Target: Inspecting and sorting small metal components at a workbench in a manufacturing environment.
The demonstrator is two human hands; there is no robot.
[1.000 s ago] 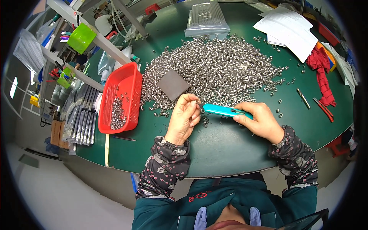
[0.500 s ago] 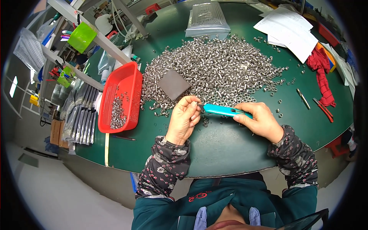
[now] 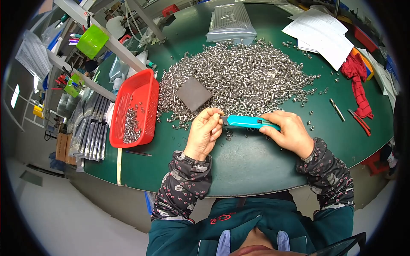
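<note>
My right hand is closed around the handle of a turquoise utility knife, its thumb near the dark slider. The knife lies almost level, its dark tip pointing left. At that tip, the thumb and fingers of my left hand are pinched together; what they hold is too small and covered to make out. Just beyond both hands spreads a large heap of small silvery metal rings. A flat dark grey square block rests tilted on the heap's near left side, close above my left hand.
Left of the heap stands a red plastic basket with some rings inside. A pen lies near it. To the right are a metal rod, red-handled pliers, red cloth and papers. Bagged tubes lie at the back.
My right hand has shifted very slightly up and left, and the knife has turned a little toward level. My left hand holds almost the same place.
</note>
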